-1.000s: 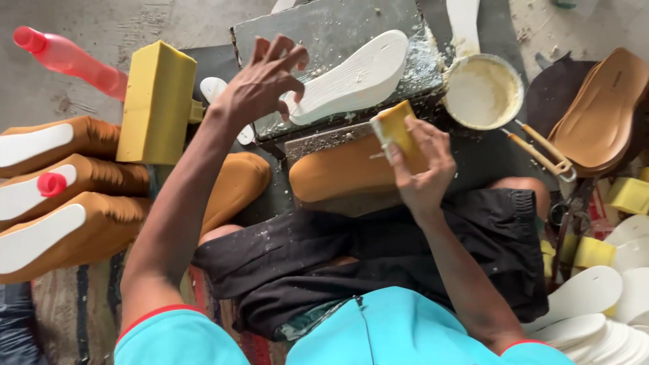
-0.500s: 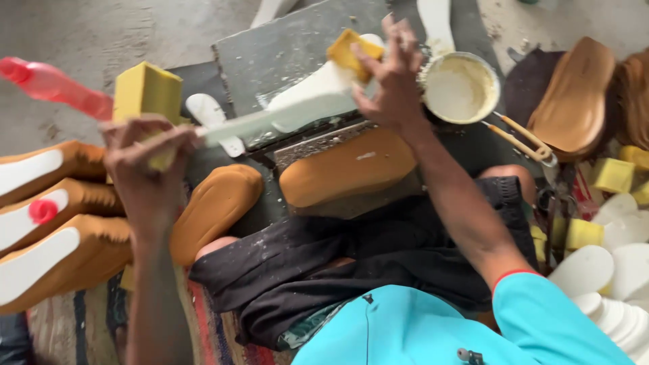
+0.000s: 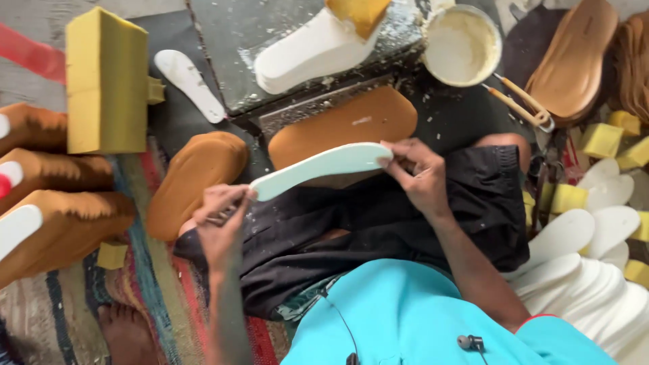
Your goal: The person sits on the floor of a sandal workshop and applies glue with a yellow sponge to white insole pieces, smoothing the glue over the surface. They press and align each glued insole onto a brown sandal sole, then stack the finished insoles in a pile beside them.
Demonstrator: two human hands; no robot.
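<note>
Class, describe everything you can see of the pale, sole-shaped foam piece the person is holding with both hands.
The pale, sole-shaped foam piece is a thin, flat cut-out with rounded ends, whitish with a faint green tint, and looks like soft foam. It is held off the floor, over the person's lap, slanting from lower left to upper right. The left hand pinches its lower end and the right hand grips its upper end. Behind it lies a tan, sole-shaped piece on the dark floor.

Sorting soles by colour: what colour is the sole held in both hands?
Pale mint-white sole, seen in the head view.
</note>
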